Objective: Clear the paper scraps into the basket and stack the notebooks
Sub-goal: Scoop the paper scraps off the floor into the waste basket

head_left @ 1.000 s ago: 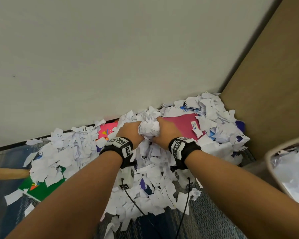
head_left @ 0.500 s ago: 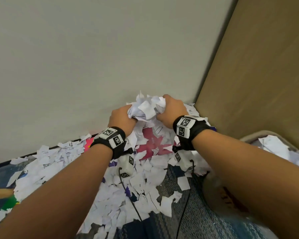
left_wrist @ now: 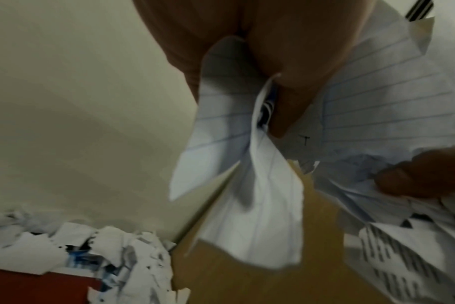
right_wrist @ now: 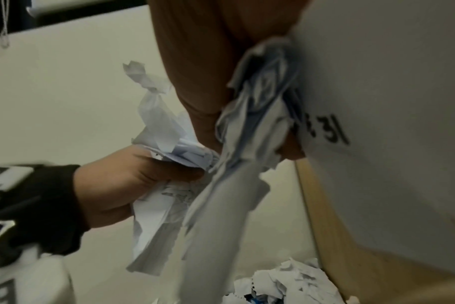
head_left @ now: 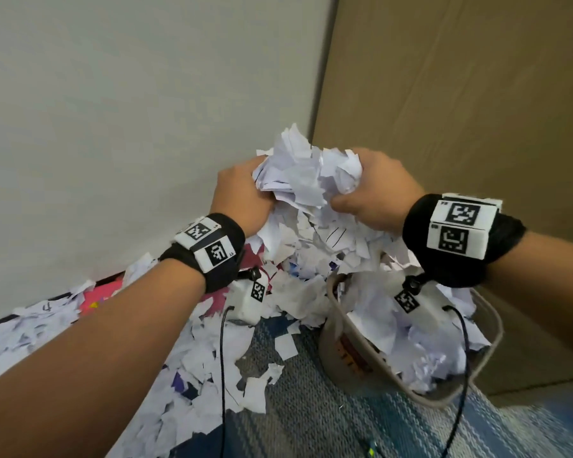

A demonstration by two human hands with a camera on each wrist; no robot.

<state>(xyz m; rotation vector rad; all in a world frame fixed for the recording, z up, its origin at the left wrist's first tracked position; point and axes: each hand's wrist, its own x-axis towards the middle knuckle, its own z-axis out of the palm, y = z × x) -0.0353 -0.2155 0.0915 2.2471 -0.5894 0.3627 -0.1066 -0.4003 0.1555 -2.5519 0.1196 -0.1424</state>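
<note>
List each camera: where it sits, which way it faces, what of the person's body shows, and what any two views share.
Head: on the head, looking forward and down; both forearms, left hand and right hand grip a paper wad above the basket.
Left wrist: under the left hand, looking along its fingers.
Right wrist: under the right hand; left hand shows too.
Shared: all three show the wad.

White blue-lined paper scraps [head_left: 306, 180]; beige basket [head_left: 331, 328]; pink-red notebook [head_left: 95, 300]; blue-grey carpet [head_left: 311, 418].
</note>
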